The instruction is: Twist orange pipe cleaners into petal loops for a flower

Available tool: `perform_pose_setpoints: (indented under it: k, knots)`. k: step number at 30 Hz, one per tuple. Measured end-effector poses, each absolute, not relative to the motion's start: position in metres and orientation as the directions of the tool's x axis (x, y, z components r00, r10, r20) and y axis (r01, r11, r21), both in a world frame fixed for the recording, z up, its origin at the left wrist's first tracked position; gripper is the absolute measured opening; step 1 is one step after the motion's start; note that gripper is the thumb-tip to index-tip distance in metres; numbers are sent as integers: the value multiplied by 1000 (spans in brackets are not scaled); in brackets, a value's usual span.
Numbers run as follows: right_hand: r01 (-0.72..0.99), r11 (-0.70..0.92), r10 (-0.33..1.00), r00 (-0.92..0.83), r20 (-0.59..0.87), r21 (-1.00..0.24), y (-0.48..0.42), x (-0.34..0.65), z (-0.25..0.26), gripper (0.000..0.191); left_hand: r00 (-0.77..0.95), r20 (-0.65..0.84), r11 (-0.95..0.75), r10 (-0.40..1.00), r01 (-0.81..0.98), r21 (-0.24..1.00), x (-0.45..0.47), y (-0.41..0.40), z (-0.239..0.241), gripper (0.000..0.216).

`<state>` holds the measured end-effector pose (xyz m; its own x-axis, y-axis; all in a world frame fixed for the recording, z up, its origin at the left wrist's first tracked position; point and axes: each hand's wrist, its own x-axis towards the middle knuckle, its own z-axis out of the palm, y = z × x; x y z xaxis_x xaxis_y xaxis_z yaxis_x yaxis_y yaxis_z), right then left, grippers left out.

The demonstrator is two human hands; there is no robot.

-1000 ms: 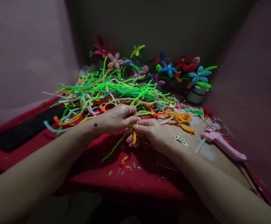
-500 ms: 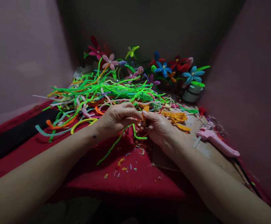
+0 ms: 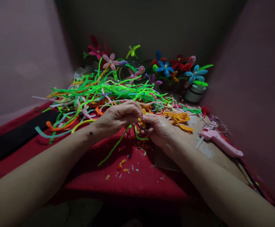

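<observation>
My left hand point(image 3: 118, 117) and my right hand point(image 3: 158, 128) meet fingertip to fingertip over the red cloth point(image 3: 132, 176). Both are closed in a pinch. Between them sits a small orange pipe-cleaner piece point(image 3: 140, 121) joined to a green pipe cleaner point(image 3: 115, 146), which trails down to the left from my left fingers and curls under my right fingers. Just behind the hands lies a big tangle of loose pipe cleaners point(image 3: 104, 93), mostly green.
Finished pipe-cleaner flowers point(image 3: 165, 67) stand at the back beside a small white jar point(image 3: 194, 93). A heap of orange pieces point(image 3: 180, 119) and a pink glue gun point(image 3: 219, 142) lie on a board at right. A black flat object point(image 3: 16, 135) lies at left.
Both hands rose and drew closer to the pile. The orange piece went from hanging under my right fingers to sitting pinched between both hands. The green stem now curls below my right hand.
</observation>
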<state>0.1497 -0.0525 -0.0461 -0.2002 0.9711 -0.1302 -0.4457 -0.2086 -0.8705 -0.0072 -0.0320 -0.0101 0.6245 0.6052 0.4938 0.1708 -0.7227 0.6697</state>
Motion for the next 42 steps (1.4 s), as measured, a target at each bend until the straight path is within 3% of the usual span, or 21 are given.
perform_pose_setpoints:
  k: [5,10,21,27,42]
  knots:
    - [-433,-236,957,-258,-131,-870,-53,150,-46,6,590,376,-574,714,187,797,-7,-36,-7,8]
    - [-450,-235,954,-278,-115,-862,-54,150,-45,7,660,359,-620,660,208,756,-9,-36,-6,9]
    - [-249,-184,959,-259,-118,-951,-55,152,-45,12,733,384,-808,561,385,447,-13,-34,2,9]
    - [-91,-76,986,-152,-62,-993,-61,148,-38,15,745,437,-863,504,431,263,-11,-33,-8,11]
    - [55,-16,996,-91,-21,-998,-61,144,-45,14,731,472,-850,493,519,83,-7,-42,-20,7]
